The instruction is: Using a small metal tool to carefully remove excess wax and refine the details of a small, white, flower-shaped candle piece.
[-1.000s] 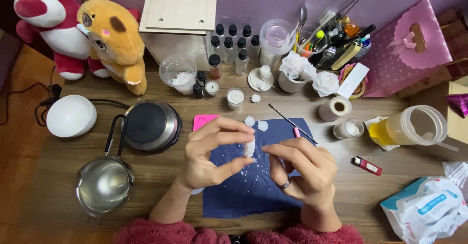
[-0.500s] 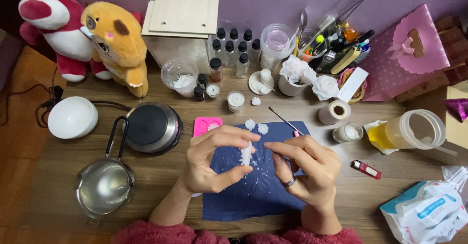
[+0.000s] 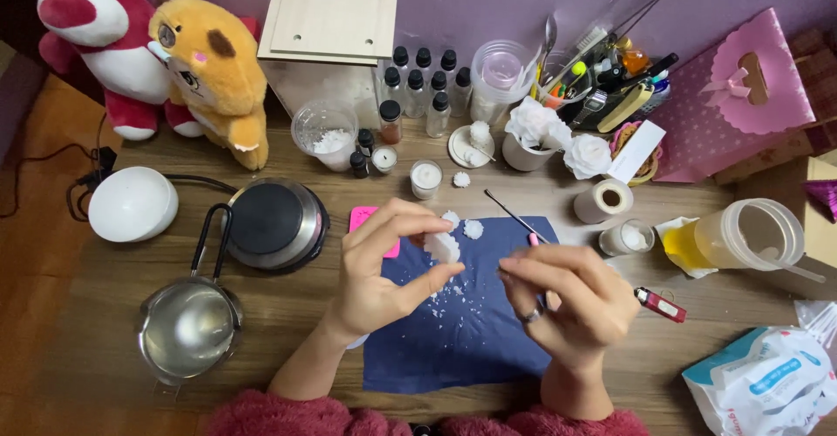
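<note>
My left hand (image 3: 384,266) pinches a small white waxy lump (image 3: 442,247) between thumb and fingers, held above a dark blue cloth (image 3: 462,331). White crumbs lie scattered on the cloth under the lump. My right hand (image 3: 567,301), with a ring on one finger, grips a thin metal pick with a pink grip (image 3: 516,220) whose tip points up and left. Two small white wax pieces (image 3: 464,225) rest at the cloth's top edge. A pink block (image 3: 362,221) peeks out behind my left hand.
A small steel pot (image 3: 190,327) and round hotplate (image 3: 275,222) sit left, with a white dome lamp (image 3: 132,203). Plush toys (image 3: 205,74), bottles, a wooden box, tool cup and white wax flowers (image 3: 558,139) line the back. Tape roll, measuring jug (image 3: 741,235), lighter (image 3: 661,303) and bag lie right.
The lump now sits higher between my left fingertips. My right hand has drawn slightly away from it, to the right, and more white crumbs show on the cloth.
</note>
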